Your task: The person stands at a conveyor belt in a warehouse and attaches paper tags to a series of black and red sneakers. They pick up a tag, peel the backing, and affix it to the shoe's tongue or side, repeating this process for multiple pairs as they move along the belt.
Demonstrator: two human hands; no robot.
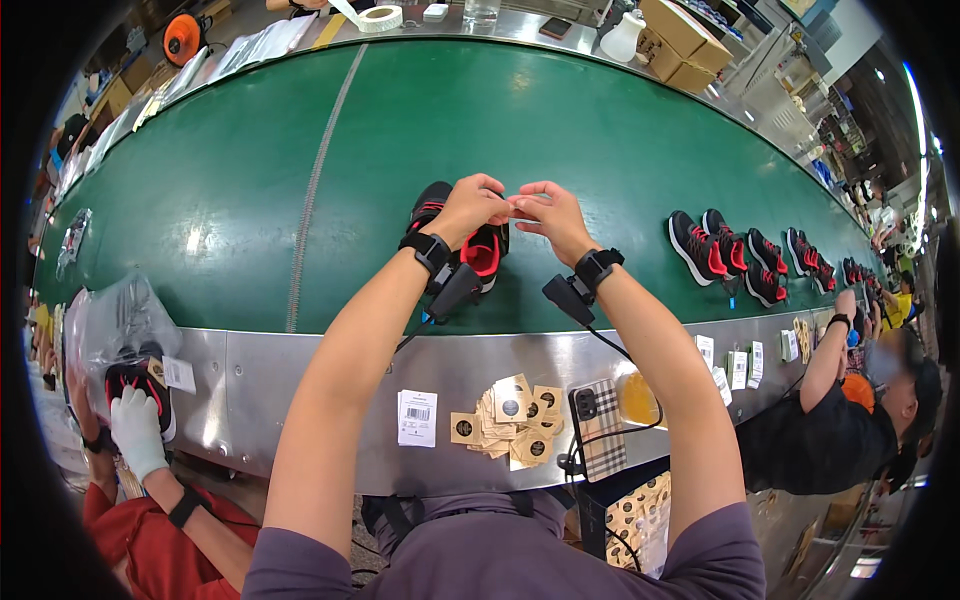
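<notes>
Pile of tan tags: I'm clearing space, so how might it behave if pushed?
The pile of tan tags would probably spread apart, since its pieces overlap loosely at odd angles. Each one looks light, being small and thin. They may slide easily, as the metal ledge looks smooth and shiny.

Green belt [560, 120], metal edging [258, 385], tube light [917, 115]

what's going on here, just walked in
The person's left hand and right hand meet at the fingertips over black-and-red shoes on a green belt; whether they pinch anything small is unclear. Tan tags and white cards lie on the metal ledge in front. More shoes sit along the belt to the right. At left, a co-worker's gloved hand touches another shoe.
</notes>
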